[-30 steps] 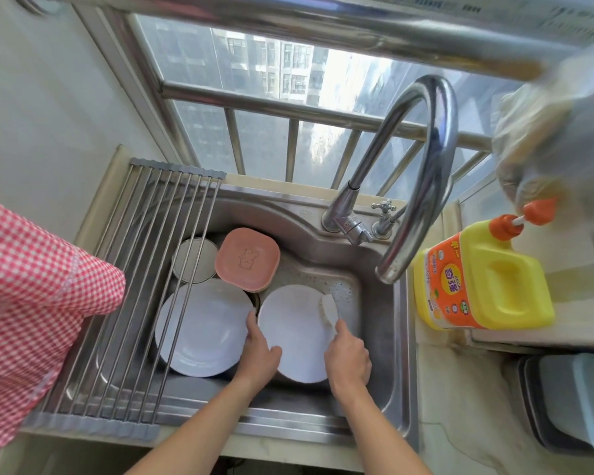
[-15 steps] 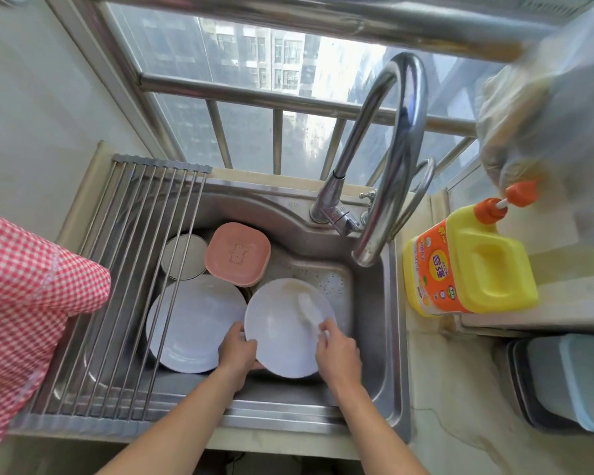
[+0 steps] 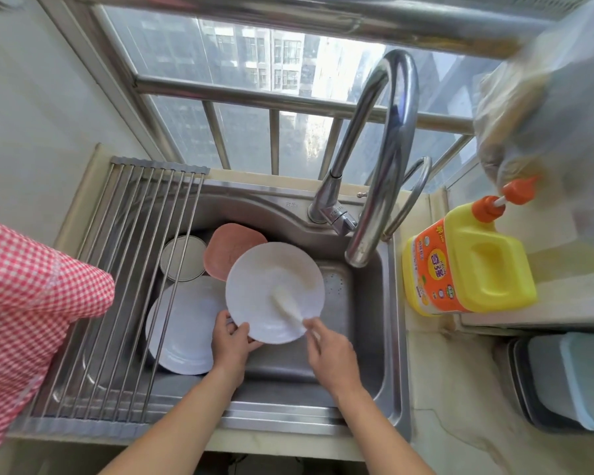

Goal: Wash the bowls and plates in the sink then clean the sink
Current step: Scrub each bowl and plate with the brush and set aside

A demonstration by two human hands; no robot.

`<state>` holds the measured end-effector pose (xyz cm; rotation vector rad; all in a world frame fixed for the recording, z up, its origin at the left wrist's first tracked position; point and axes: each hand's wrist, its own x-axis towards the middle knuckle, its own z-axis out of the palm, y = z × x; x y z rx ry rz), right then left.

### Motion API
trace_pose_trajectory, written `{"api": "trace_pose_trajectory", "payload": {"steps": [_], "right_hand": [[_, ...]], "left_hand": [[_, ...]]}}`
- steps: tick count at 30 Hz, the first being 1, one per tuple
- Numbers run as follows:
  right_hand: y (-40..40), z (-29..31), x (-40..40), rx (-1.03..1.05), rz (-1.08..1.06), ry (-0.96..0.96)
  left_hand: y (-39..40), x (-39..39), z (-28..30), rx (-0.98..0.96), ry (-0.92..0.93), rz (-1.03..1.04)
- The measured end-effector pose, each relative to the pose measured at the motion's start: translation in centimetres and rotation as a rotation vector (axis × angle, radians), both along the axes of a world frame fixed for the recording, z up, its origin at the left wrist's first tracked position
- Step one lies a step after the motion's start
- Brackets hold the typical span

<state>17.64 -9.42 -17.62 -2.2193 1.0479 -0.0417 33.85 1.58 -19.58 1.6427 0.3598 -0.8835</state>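
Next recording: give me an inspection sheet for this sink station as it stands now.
Surface: steel sink, roll-up rack across its left part.
Job's things: white plate gripped at its near rim by the left hand; the right hand holds a white scrubber on it. In the basin: larger white plate, pink dish, small bowl.
Clutter: yellow detergent jug on the right ledge; grey and blue bins lower right.
Grippers: both hands busy, as above.
Cables: nothing seen.
Surroundings: faucet, barred window, checked cloth at left, plastic bag upper right.
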Motion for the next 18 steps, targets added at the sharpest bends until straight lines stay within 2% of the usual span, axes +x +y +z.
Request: {"api": "trace_pose_trajectory", "payload": {"steps": [2, 3, 6, 7, 9, 13, 16, 18], "right_hand": [[0.0, 0.5, -0.2, 0.038, 0.170, 0.001], [-0.2, 0.5, -0.2, 0.024, 0.152, -0.016], [-1.0, 0.9, 0.0, -0.029, -0.149, 0.015], [-1.1, 0.9, 0.2, -0.048, -0.179, 0.057], [-1.0, 1.0, 0.6, -0.040, -0.093, 0.100], [-0.8, 1.6, 0.1, 0.110, 0.173, 0.053], [-1.7, 1.3, -0.2, 0.079, 0.039, 0.094], [-2.3, 1.2, -0.5, 0.049, -0.111, 0.206]], "left_hand": [[-0.3, 0.5, -0.1, -0.001, 0.014, 0.051], [-0.4, 0.8, 0.1, 0.009, 0.015, 0.058], [-0.5, 1.5, 0.5, 0.003, 0.005, 0.042], [-0.5, 1.6, 0.7, 0.009, -0.005, 0.019], [-0.4, 1.8, 0.8, 0.028, -0.021, -0.025], [-0.5, 2.2, 0.6, 0.025, 0.033, -0.031], [-0.5, 2.4, 1.2, 0.043, 0.031, -0.193], [-0.5, 2.3, 1.1, 0.121, -0.045, -0.373]]}}
